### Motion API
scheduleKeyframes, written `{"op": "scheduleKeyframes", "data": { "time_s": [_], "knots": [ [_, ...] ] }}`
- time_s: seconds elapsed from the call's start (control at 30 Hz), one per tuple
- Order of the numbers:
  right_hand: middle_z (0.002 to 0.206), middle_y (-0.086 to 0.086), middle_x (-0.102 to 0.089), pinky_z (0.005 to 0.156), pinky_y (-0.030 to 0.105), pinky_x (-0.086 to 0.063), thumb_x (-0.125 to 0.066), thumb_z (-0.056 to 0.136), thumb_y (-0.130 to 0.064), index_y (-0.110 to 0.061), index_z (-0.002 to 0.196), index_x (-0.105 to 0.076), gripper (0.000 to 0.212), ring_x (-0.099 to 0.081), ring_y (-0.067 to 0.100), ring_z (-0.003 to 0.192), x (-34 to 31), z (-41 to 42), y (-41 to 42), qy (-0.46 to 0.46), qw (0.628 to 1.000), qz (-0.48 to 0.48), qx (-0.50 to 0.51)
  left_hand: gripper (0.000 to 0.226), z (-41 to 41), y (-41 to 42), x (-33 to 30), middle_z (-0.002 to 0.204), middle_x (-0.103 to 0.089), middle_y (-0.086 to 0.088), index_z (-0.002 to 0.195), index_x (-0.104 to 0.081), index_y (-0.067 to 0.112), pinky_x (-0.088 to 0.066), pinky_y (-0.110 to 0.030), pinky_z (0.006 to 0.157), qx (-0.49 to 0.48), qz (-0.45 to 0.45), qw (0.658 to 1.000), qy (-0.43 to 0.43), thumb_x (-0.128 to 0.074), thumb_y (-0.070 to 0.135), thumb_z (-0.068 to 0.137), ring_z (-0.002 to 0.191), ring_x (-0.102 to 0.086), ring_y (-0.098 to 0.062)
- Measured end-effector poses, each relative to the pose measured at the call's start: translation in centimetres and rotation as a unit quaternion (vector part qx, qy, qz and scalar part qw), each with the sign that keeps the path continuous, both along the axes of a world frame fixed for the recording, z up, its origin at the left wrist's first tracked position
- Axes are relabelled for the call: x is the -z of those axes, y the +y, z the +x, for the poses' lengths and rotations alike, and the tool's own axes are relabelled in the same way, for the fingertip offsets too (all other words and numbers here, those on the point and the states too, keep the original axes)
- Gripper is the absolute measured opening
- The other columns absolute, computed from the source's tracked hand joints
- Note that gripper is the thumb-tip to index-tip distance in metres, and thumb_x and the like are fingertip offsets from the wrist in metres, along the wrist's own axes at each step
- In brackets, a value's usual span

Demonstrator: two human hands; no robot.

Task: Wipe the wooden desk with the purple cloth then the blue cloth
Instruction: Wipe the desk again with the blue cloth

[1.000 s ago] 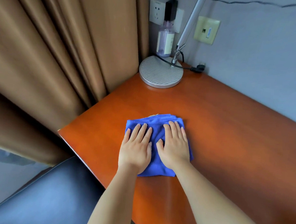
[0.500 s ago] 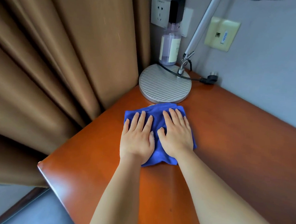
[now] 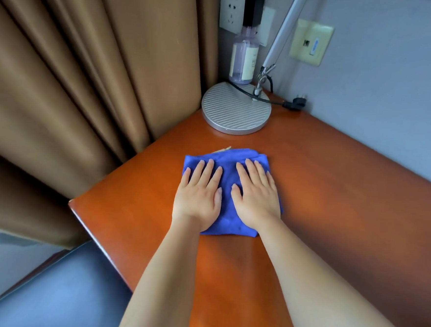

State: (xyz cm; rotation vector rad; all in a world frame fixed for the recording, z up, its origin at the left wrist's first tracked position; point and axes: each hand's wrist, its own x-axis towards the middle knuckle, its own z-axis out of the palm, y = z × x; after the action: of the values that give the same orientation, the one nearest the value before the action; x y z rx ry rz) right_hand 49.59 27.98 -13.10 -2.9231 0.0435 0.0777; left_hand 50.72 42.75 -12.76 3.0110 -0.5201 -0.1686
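Observation:
A folded blue cloth [image 3: 226,187] lies flat on the reddish wooden desk [image 3: 334,202], near its left end. My left hand [image 3: 198,196] presses on the cloth's left half with straight, slightly spread fingers. Beside it my right hand [image 3: 256,198] presses palm down on the right half, fingers straight. A gap of bare desk separates the cloth's far edge from the lamp base. No purple cloth is in view.
A round ribbed lamp base [image 3: 236,108] with its slanted arm stands at the desk's far corner. Behind it are a clear bottle [image 3: 243,59], a wall socket with a black plug, and a cable. Brown curtains [image 3: 87,77] hang at the left. A dark seat [image 3: 55,292] sits below the desk's edge.
Both hands pushed the cloth away until it touched the lamp base, then drew it back toward me; a gap to the base shows again.

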Motion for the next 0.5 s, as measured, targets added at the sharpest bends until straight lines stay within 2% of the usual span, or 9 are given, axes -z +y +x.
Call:
{"op": "scheduleKeyframes", "data": {
  "time_s": [0.07,0.13,0.2,0.27,0.3,0.33,0.4,0.5],
  "knots": [
    [0.16,-0.001,-0.009,0.12,0.036,-0.002,-0.012,0.092,-0.044,-0.022,0.152,-0.017,0.065,-0.002,0.016,0.148,-0.2,-3.0,0.2,0.002,1.0,-0.001,0.003,0.075,-2.9,0.1,-0.2,0.161,-0.001,0.0,0.153,-0.007,0.022,0.003,-0.039,0.118,0.012,0.005,1.0,0.009,0.013,0.042,0.084,0.148,0.004,-0.019],
    [0.16,0.0,-0.014,0.12,0.037,-0.005,-0.002,0.082,-0.047,-0.02,0.151,-0.022,0.077,-0.007,0.017,0.148,0.2,-5.7,0.3,0.009,1.0,0.003,0.007,0.078,-5.4,0.2,0.2,0.161,-0.004,-0.001,0.153,-0.011,0.021,0.001,-0.04,0.119,0.019,0.012,1.0,0.019,0.014,0.042,0.082,0.148,0.001,-0.02],
    [0.157,0.003,-0.024,0.118,0.04,-0.014,-0.009,0.084,-0.045,-0.018,0.148,-0.033,0.074,-0.018,0.02,0.146,0.3,-8.9,0.4,0.007,1.0,0.003,0.019,0.069,-8.3,0.4,0.1,0.157,-0.023,-0.005,0.149,-0.03,0.018,-0.013,-0.044,0.117,0.024,0.009,1.0,0.015,-0.002,0.04,0.09,0.146,-0.018,-0.024],
    [0.149,0.005,-0.04,0.113,0.042,-0.027,-0.023,0.087,-0.041,-0.015,0.14,-0.047,0.064,-0.035,0.023,0.139,0.3,-11.8,0.4,0.001,0.999,-0.001,0.04,0.057,-10.8,0.3,0.3,0.144,-0.047,-0.008,0.136,-0.052,0.014,-0.033,-0.047,0.108,0.033,-0.011,0.999,0.006,-0.023,0.034,0.092,0.135,-0.043,-0.027],
    [0.144,0.006,-0.047,0.111,0.042,-0.032,-0.029,0.087,-0.039,-0.014,0.136,-0.053,0.06,-0.042,0.024,0.135,0.3,-13.2,0.2,-0.006,0.999,-0.003,0.051,0.054,-11.8,0.1,0.4,0.14,-0.052,-0.008,0.132,-0.057,0.013,-0.038,-0.048,0.105,0.042,-0.015,0.999,0.003,-0.028,0.033,0.091,0.13,-0.048,-0.027],
    [0.141,0.006,-0.051,0.109,0.041,-0.032,-0.033,0.086,-0.038,-0.014,0.132,-0.056,0.058,-0.046,0.024,0.131,0.3,-14.3,0.0,-0.012,0.998,-0.002,0.061,0.053,-12.7,-0.1,0.4,0.138,-0.054,-0.008,0.13,-0.059,0.013,-0.039,-0.048,0.106,0.054,-0.015,0.998,0.003,-0.03,0.033,0.091,0.129,-0.05,-0.027],
    [0.137,0.006,-0.055,0.107,0.038,-0.027,-0.036,0.084,-0.037,-0.013,0.128,-0.06,0.056,-0.05,0.025,0.128,0.2,-16.1,-0.3,-0.019,0.997,0.003,0.077,0.052,-13.9,-0.5,0.3,0.138,-0.054,-0.007,0.131,-0.058,0.014,-0.031,-0.047,0.11,0.077,-0.016,0.997,0.007,-0.03,0.033,0.091,0.13,-0.049,-0.027],
    [0.135,0.007,-0.056,0.106,0.038,-0.025,-0.037,0.083,-0.037,-0.012,0.127,-0.062,0.056,-0.051,0.024,0.127,0.1,-16.9,-0.6,-0.019,0.996,-0.002,0.093,0.052,-14.3,-1.0,0.2,0.138,-0.053,-0.007,0.131,-0.058,0.014,-0.024,-0.044,0.105,0.096,-0.003,0.995,0.024,-0.032,0.033,0.09,0.129,-0.049,-0.027]
  ]
}}
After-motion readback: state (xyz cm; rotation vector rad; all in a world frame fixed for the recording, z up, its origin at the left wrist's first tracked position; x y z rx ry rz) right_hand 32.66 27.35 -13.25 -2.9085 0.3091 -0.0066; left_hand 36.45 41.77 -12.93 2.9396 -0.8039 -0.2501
